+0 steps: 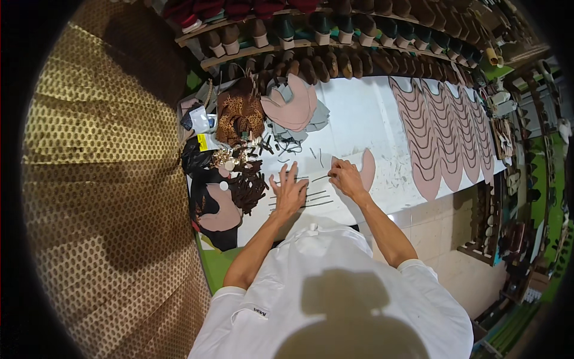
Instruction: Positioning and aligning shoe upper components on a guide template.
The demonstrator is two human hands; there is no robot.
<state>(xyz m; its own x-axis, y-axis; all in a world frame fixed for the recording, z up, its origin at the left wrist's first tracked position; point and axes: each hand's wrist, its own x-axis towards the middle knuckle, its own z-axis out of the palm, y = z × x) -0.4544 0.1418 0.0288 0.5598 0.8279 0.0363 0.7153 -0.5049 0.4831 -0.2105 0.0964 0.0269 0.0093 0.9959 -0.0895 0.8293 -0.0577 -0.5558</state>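
My left hand [289,191] lies over the white tabletop with its fingers spread, resting among thin dark strips [317,203] laid out in rough rows. To its right, my right hand [347,178] has thumb and fingers pinched together on the end of one thin dark strip [320,178]. A pink curved shoe-upper piece [368,170] lies right beside that hand, partly hidden by it. A few more loose dark strips [320,158] lie beyond my hands.
At left are a tangled pile of dark brown strips [250,192], leopard-print pieces [236,116] and pink cutouts [220,209]. Stacked pink and grey pieces [290,105] lie farther back. Overlapping dark-edged pink pieces [426,137] fill the right side. Shoe racks [323,39] line the back; a gold patterned curtain [113,179] hangs left.
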